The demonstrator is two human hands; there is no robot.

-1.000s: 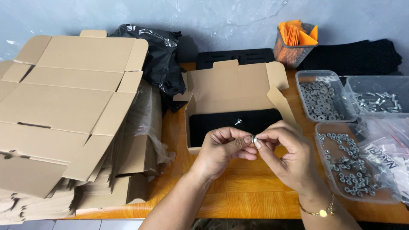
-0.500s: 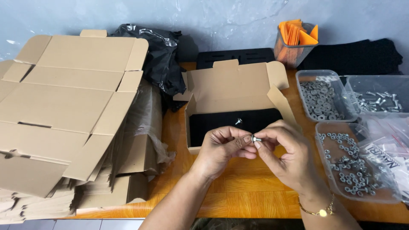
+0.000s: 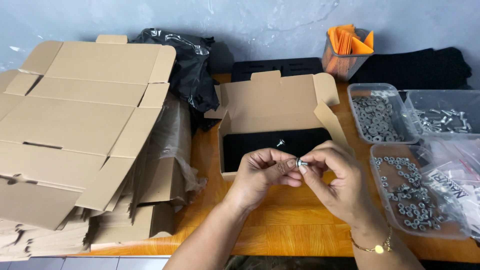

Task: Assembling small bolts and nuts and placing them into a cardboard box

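My left hand (image 3: 260,177) and my right hand (image 3: 336,182) meet in front of an open cardboard box (image 3: 275,107). Both pinch one small silver bolt with a washer (image 3: 301,162) between thumb and fingertips, just above the box's front edge. Black foam (image 3: 250,145) lines the box, and one small silver screw (image 3: 280,143) lies on it. My right wrist wears a gold bracelet (image 3: 372,247).
A tall stack of flat cardboard blanks (image 3: 75,130) fills the left. Clear tubs of washers (image 3: 377,117), screws (image 3: 442,120) and nuts (image 3: 410,192) sit at the right. A black plastic bag (image 3: 187,70), a mesh cup of orange cards (image 3: 347,50) and black foam sheets (image 3: 415,67) stand behind.
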